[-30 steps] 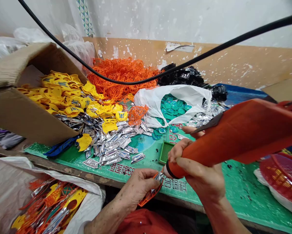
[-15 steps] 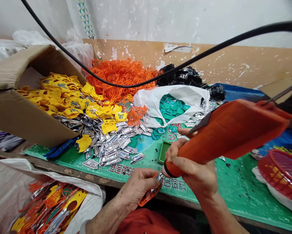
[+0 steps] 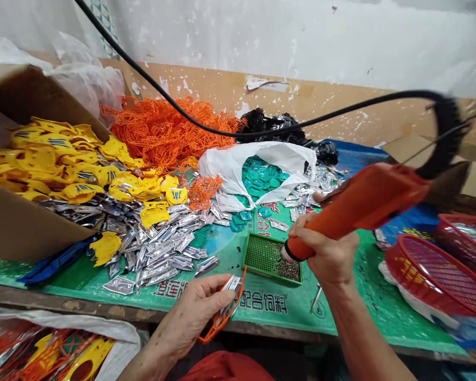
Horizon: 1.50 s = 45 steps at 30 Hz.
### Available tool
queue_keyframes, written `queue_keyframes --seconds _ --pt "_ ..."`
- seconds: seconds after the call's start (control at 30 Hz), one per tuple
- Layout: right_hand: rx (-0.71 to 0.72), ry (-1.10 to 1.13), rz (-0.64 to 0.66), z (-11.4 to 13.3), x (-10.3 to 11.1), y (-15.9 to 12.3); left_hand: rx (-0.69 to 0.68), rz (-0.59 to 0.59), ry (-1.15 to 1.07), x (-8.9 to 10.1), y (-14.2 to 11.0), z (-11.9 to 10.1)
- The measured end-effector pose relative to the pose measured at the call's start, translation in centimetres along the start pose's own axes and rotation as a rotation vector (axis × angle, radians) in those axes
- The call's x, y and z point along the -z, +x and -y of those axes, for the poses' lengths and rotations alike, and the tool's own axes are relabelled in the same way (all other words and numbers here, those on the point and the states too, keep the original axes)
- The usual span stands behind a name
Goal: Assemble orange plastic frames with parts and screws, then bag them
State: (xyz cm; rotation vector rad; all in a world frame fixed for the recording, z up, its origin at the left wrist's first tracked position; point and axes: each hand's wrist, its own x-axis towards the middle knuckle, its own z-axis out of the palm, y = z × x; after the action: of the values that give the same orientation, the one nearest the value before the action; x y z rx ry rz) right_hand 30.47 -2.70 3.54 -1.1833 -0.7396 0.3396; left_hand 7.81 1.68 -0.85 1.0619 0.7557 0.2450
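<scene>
Orange plastic frame [image 3: 217, 325] with a silver foil piece [image 3: 232, 283] stayed pinched between the thumb and fingers of the left hand [image 3: 192, 312], just off the table's near edge. The right hand [image 3: 329, 254], fingers clamped around an orange-handled corded tool [image 3: 360, 209], had swung away from the frame, bringing the tool's tip just above a green perforated tray [image 3: 263, 259] holding small dark bits [image 3: 289, 270].

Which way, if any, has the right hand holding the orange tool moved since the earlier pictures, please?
Yes, forward: the right hand now sits level with the green perforated tray, where earlier it sat nearer the person.
</scene>
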Motion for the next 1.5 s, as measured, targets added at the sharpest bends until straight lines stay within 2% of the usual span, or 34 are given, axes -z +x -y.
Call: queue_keyframes --seconds 0.1,0.23,0.53,0.77,1.13,1.27,1.37,1.5 --pt "0.001 -0.057 -0.007 -1.8 0.9 0.0 0.009 0.004 -0.017 -0.2 0.1 -0.2" --pt "0.0 -0.058 -0.012 -2.7 0.9 0.0 0.051 -0.04 -0.046 -0.4 0.2 -0.3" --pt "-0.04 -0.061 -0.009 -2.6 0.3 -0.3 0.056 -0.12 -0.07 0.4 0.6 1.6" --pt "-0.047 -0.104 -0.016 -2.4 0.3 -0.2 0.002 -0.113 -0.017 0.1 0.2 0.8" --pt "-0.033 -0.084 -0.027 -2.2 0.3 -0.4 0.031 -0.12 0.021 -0.3 -0.3 0.1" --pt "-0.018 -0.058 -0.019 -2.1 0.5 -0.2 -0.078 -0.15 0.204 -0.1 -0.6 -0.4" --pt "-0.015 -0.045 -0.028 -1.5 0.6 -0.1 -0.197 -0.236 0.283 0.1 -0.8 -0.6" --pt "-0.038 0.081 -0.059 -0.3 0.1 -0.3 -0.422 -0.366 0.42 0.2 -0.5 -1.1"
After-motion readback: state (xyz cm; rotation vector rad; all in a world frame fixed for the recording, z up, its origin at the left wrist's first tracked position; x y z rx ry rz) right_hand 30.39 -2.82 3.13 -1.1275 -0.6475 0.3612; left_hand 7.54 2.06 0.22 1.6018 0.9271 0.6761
